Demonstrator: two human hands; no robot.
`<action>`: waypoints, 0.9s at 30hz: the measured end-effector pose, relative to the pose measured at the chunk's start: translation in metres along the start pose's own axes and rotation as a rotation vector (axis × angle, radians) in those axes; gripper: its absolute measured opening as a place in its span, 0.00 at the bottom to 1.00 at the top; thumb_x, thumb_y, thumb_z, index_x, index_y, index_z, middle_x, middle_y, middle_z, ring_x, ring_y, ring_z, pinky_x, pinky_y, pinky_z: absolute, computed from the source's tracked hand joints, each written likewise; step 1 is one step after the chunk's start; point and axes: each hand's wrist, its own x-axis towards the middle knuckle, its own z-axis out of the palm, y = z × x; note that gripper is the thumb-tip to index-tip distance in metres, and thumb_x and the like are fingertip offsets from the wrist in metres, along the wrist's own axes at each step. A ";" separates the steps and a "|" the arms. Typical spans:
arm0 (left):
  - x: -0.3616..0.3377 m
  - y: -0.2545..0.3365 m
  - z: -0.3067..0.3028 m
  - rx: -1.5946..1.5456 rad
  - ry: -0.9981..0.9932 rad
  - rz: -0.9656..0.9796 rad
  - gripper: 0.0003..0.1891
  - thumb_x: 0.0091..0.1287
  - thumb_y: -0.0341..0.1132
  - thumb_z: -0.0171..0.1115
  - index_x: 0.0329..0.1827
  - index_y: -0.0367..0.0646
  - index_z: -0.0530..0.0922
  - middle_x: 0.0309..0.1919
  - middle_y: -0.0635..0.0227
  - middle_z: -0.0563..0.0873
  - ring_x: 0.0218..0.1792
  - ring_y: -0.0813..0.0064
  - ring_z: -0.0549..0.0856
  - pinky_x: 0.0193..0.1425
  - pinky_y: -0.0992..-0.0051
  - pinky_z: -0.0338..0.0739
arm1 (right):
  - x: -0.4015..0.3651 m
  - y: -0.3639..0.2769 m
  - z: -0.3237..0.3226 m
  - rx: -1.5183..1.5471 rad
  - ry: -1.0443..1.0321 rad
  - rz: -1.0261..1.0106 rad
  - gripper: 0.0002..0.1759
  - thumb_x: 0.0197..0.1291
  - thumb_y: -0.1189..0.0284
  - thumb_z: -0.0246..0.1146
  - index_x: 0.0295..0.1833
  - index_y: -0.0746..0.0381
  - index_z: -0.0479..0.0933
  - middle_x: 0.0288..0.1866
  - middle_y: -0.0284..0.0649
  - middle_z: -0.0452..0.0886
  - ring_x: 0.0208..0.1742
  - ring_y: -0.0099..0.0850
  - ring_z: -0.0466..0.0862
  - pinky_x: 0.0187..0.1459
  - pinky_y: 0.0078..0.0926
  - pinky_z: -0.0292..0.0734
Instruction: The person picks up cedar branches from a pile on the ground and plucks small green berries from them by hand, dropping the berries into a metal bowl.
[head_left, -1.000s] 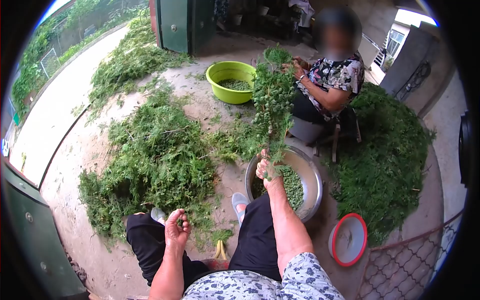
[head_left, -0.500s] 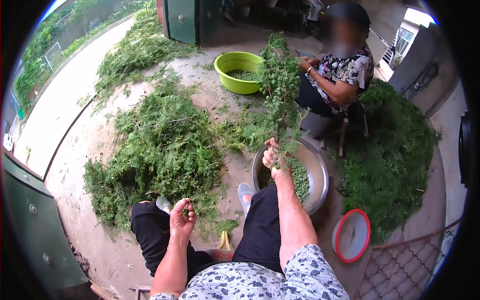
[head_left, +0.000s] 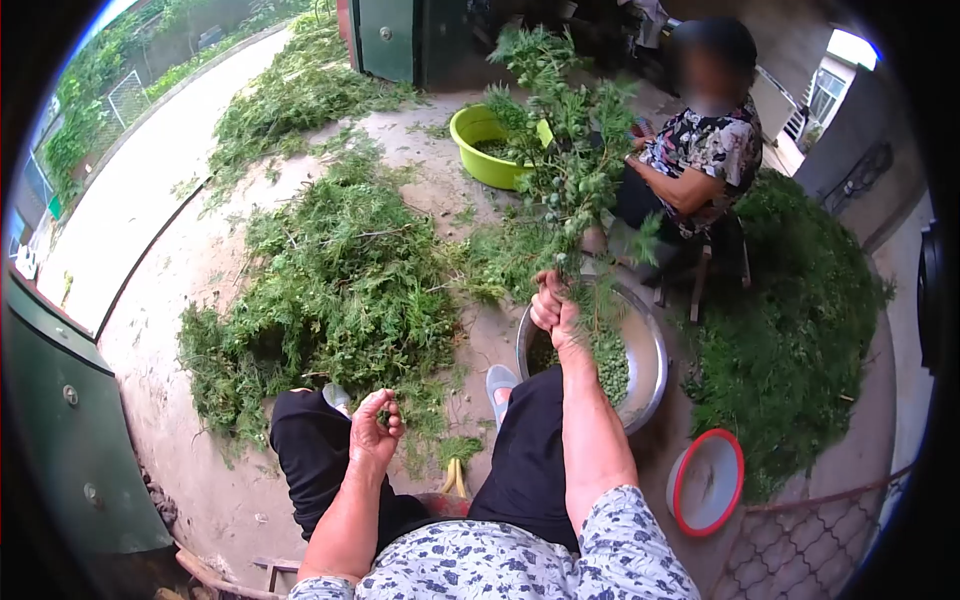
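Observation:
My right hand (head_left: pixel 556 308) is closed round the stem of a leafy evergreen branch (head_left: pixel 572 165) studded with round green cones. The branch stands upright above the steel basin (head_left: pixel 655 375), which holds many loose green cones (head_left: pixel 612 372). Over my left knee, my left hand (head_left: pixel 376 424) has its fingers curled in, with a bit of green showing between them, probably picked cones. A large heap of cut green branches (head_left: pixel 340 290) lies on the ground beyond it.
A lime-green tub (head_left: pixel 480 165) with cones stands farther off. Another person (head_left: pixel 700 150) sits on a stool at the right, near a second branch heap (head_left: pixel 790 340). A red-rimmed white basin (head_left: pixel 708 480) leans low on the right. A green metal door (head_left: pixel 75 430) is on the left.
The branch in my right hand has turned and now spreads wider, its tip leaning left. My left hand stays curled in nearly the same place. The view has shifted slightly.

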 end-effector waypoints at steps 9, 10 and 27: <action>0.005 0.003 -0.003 -0.007 -0.006 0.013 0.06 0.59 0.37 0.60 0.35 0.47 0.75 0.22 0.74 0.74 0.18 0.81 0.71 0.19 0.82 0.61 | -0.013 0.007 0.014 0.260 -0.221 0.112 0.21 0.58 0.55 0.59 0.39 0.65 0.76 0.10 0.23 0.52 0.09 0.15 0.52 0.12 0.17 0.48; 0.003 0.001 -0.005 0.002 -0.020 0.011 0.06 0.59 0.36 0.60 0.35 0.47 0.75 0.22 0.75 0.74 0.19 0.81 0.71 0.19 0.82 0.61 | -0.011 0.010 0.014 0.260 -0.219 0.121 0.21 0.58 0.55 0.59 0.39 0.65 0.76 0.10 0.23 0.52 0.09 0.15 0.52 0.12 0.17 0.48; -0.008 0.006 0.004 -0.083 -0.126 -0.032 0.06 0.63 0.36 0.57 0.37 0.44 0.74 0.25 0.71 0.76 0.18 0.81 0.72 0.15 0.86 0.61 | -0.050 0.022 0.045 0.328 -0.258 0.332 0.19 0.63 0.56 0.53 0.40 0.63 0.75 0.11 0.23 0.50 0.10 0.15 0.53 0.11 0.17 0.49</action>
